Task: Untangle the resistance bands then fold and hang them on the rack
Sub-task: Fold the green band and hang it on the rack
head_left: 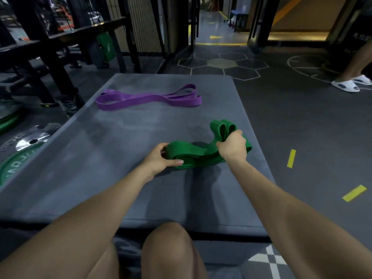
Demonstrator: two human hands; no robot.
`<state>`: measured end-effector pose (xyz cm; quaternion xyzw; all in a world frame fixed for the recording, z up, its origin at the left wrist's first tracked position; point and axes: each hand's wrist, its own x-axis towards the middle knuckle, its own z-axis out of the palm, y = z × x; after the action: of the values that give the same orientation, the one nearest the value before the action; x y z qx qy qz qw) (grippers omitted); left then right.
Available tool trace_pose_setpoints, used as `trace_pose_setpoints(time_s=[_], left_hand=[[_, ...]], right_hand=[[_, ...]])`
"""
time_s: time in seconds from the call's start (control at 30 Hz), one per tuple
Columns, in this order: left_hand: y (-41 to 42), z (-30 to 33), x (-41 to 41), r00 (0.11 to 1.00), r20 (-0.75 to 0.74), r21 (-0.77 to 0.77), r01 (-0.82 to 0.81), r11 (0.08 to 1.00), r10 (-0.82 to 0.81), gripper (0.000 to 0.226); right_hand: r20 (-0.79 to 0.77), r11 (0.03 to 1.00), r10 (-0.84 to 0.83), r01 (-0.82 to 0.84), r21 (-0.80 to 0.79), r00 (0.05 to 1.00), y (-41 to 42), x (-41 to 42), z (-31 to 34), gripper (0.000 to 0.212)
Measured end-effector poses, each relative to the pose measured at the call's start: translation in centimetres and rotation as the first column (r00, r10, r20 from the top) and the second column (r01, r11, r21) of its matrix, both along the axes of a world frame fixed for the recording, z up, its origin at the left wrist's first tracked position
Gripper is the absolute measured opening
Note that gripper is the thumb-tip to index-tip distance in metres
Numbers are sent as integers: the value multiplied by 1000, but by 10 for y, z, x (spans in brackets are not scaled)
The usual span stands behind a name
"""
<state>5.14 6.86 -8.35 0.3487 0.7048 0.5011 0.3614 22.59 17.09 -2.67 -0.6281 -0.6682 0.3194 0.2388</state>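
The left hand (159, 158) pinches the near-left fold of the green band (193, 155), which lies on the mat (80, 158) between both hands. The right hand (232, 147) clenches its gathered loops. Folding looks underway; next, probably doubling it tighter. The purple band (149, 98) lies well beyond.

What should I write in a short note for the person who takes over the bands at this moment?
Left hand holds the near-left end of the green band, folded on the grey mat.
Right hand grips its bunched loops at the right end.
Purple band lies separate, loosely folded, at the mat's far side.
Done: bands are apart.
Left: finish folding green, then hang both on the rack.
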Motion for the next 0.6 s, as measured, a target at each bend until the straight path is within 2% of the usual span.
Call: trace_pose_setpoints(time_s=[0.17, 0.27, 0.43, 0.47, 0.53, 0.6], left_hand=[[6, 5, 0, 998, -25, 68, -55, 996, 57, 48], [7, 23, 2, 994, -103, 69, -25, 997, 32, 44], [4, 63, -1, 984, -176, 51, 27, 998, -18, 40], [3, 72, -3, 980, -196, 41, 35, 999, -26, 39], [-1, 91, -7, 972, -230, 18, 49, 999, -44, 37], [-7, 113, -11, 962, -265, -13, 58, 998, -59, 32]], right_hand=[[33, 999, -40, 40, 23, 999, -1, 0, 3, 45], [13, 998, -53, 53, 27, 999, -1, -1, 7, 50], [65, 996, -81, 83, -27, 995, -10, -2, 20, 81], [69, 996, -90, 91, -6, 994, -13, -3, 26, 84], [90, 987, -32, 17, 161, 995, -19, -5, 41, 69], [93, 910, 208, -228, 346, 974, -28, -13, 59, 49]])
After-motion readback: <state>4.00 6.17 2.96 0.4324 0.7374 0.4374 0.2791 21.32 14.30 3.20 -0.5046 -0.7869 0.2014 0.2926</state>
